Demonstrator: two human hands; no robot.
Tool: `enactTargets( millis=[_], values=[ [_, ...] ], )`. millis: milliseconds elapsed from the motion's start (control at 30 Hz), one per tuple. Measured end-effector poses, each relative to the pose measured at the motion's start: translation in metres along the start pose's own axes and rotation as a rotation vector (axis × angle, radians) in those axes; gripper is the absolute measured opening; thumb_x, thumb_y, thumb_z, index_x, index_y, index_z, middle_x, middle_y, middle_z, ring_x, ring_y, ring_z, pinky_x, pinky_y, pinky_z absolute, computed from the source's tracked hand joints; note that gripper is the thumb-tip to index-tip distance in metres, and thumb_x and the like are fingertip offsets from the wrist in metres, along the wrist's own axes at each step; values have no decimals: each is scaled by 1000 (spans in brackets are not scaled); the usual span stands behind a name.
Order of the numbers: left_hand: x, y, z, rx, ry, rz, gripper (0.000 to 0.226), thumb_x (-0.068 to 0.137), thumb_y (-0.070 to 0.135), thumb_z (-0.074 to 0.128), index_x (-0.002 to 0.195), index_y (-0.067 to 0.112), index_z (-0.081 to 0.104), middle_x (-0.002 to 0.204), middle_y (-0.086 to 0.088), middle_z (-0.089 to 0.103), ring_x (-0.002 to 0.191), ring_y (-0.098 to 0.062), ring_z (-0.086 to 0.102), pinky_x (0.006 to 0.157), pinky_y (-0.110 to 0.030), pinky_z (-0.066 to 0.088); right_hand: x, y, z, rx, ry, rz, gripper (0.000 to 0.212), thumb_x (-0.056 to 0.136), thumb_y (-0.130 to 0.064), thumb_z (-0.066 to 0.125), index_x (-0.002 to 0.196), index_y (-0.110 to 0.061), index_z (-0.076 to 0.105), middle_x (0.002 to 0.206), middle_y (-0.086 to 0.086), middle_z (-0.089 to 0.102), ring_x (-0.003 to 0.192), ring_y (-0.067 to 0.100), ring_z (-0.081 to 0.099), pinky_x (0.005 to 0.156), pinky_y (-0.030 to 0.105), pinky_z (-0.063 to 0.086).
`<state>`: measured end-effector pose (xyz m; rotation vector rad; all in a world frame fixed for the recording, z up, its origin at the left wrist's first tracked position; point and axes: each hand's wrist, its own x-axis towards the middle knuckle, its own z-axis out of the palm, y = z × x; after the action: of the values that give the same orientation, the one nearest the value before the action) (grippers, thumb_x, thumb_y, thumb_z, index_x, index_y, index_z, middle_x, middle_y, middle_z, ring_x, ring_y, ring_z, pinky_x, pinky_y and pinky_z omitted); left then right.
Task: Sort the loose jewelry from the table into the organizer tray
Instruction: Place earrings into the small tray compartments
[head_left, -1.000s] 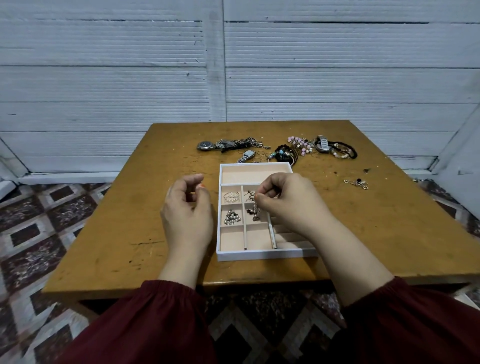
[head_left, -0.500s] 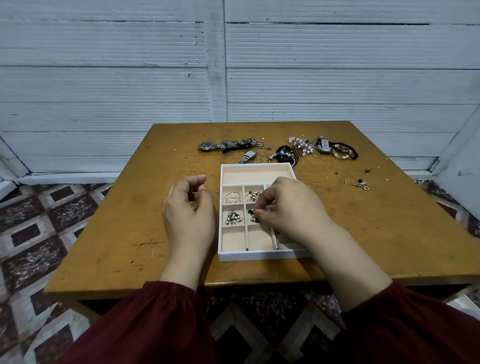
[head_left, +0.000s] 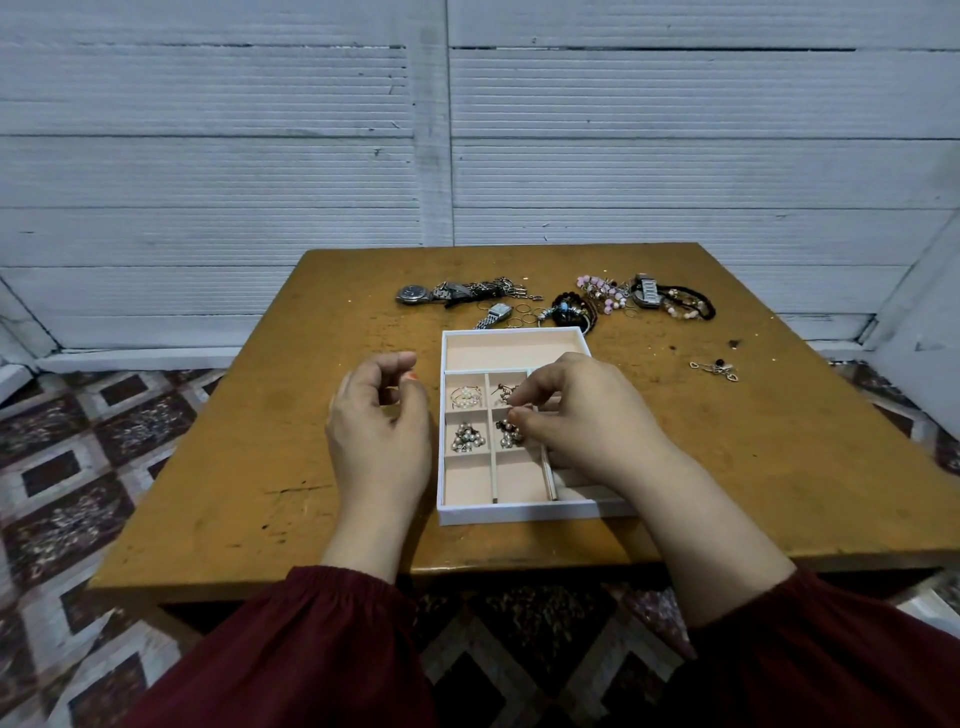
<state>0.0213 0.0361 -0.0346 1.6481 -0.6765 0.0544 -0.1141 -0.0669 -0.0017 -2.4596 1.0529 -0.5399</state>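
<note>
Sitting square on the table (head_left: 753, 467), unmoved over the last second: tray (head_left: 519, 513). Lying beyond its far rim, same heap (head_left: 571, 304) of watches and bracelets, untouched. Off to the right, 1 small stray bit (head_left: 714, 368), likewise unshifted.

Hovering just beside the tray's left wall: left hand (head_left: 379, 431), barely changed, fingers loosely curled, nothing visible in them.

Dropped noticeably in that second: right hand (head_left: 587, 421), lowered from above the grid down to the 2nd cell of the middle column. Carried down with it: piece (head_left: 506, 435), a dark-and-pearl cluster, hanging clear of the tray 1 second ago, now resting on the cell floor. Still pinched at its top by right fingers (head_left: 522, 418), thumb and forefinger tips pressed together; apparently not yet let go.

Meaning for the task: 1 more item as good as sorted. Occupied so far, 4 small cells; bare, the wide far compartment and 2 near cells; hidden under the right hand, the rest. Probably next: releasing, lifting away, reaching back to the heap. Judging by that heap, most of the sorting yet to do.
</note>
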Motion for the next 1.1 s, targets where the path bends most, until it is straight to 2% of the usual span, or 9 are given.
enactTargets(
  millis=[267, 433, 600, 833, 900, 1000, 1100],
  values=[
    [-1, 4, 2, 20, -45, 12, 18, 89, 17, 56, 92, 34, 61, 99, 7, 66, 89, -11, 59, 79, -38, 53, -1, 1, 0, 70, 16, -23, 7, 80, -32, 69, 87, -30, 69, 86, -11, 57, 83, 9, 57, 71, 28, 46],
    [3, 9, 5, 5, -68, 47, 20, 88, 17, 57, 89, 36, 61, 95, 8, 66, 88, -14, 60, 80, -42, 53, 3, 4, -2, 127, 48, -42, 6, 80, -30, 70, 83, -33, 67, 83, -14, 52, 75, 1, 49, 67, 26, 36],
    [14, 19, 14, -18, -122, 97, 16, 83, 26, 53, 83, 41, 59, 91, 9, 66, 87, -15, 61, 78, -44, 53, 13, 11, -9, 225, 102, -31, 7, 80, -29, 71, 87, -29, 70, 91, -11, 60, 71, -1, 49, 70, 27, 44],
    [40, 23, 27, -9, -227, 154, 19, 86, 14, 60, 88, 33, 63, 87, 9, 66, 83, -13, 61, 78, -38, 53, 36, 23, -23, 286, 146, -17, 5, 81, -27, 71, 85, -29, 70, 91, -7, 63, 63, 8, 53, 66, 29, 47],
    [51, 23, 34, 7, -272, 172, 19, 83, 10, 62, 90, 28, 65, 83, 11, 65, 79, -7, 60, 78, -35, 53, 45, 27, -26, 291, 149, -16, 4, 82, -26, 70, 86, -28, 70, 88, -6, 63, 62, 6, 51, 64, 27, 44],
    [66, 23, 47, 56, -340, 195, 27, 79, 10, 66, 83, 35, 61, 78, 16, 63, 72, 4, 55, 76, -31, 51, 62, 34, -27, 273, 158, -29, 5, 82, -22, 69, 85, -26, 69, 84, -6, 65, 63, -1, 49, 62, 23, 39],
    [82, 23, 65, 160, -410, 226, 25, 80, 10, 68, 83, 34, 64, 81, 12, 65, 72, 2, 53, 72, -28, 47, 82, 42, -25, 200, 174, -17, 6, 81, -23, 69, 85, -27, 69, 87, -3, 64, 70, 9, 54, 67, 28, 44]
  ],
)
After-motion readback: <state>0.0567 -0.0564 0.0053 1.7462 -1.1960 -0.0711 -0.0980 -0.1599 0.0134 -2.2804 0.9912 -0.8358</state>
